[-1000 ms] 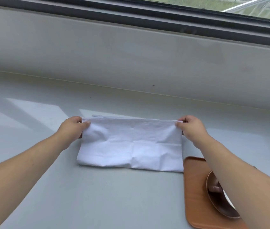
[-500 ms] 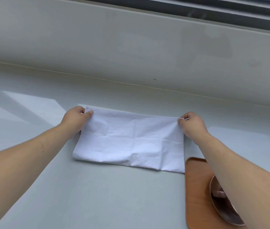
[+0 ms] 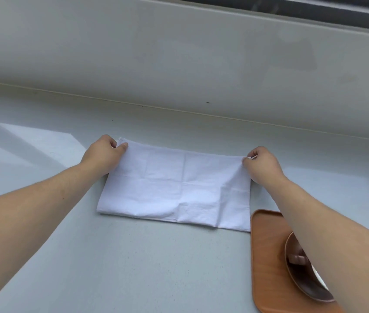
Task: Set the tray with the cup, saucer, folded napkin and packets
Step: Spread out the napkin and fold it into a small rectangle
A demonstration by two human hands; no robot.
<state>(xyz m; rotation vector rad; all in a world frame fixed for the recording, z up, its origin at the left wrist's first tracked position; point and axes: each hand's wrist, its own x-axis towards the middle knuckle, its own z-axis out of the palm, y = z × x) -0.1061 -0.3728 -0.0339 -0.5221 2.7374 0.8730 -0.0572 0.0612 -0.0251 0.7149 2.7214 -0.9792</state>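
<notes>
Both bare forearms are extended forward from the lower corners of the view, converging slightly. The left hand [image 3: 103, 152] is held knuckles-up, with the thumb [image 3: 122, 146] pressed against the curled fingers so that the grip is closed on the far left corner of the napkin [image 3: 174, 188]. The right hand [image 3: 261, 162] is positioned likewise at the far right corner, where the cloth edge is pinched between thumb and fingertips. Both wrists are kept low and nearly straight. The two hands are set well apart.
</notes>
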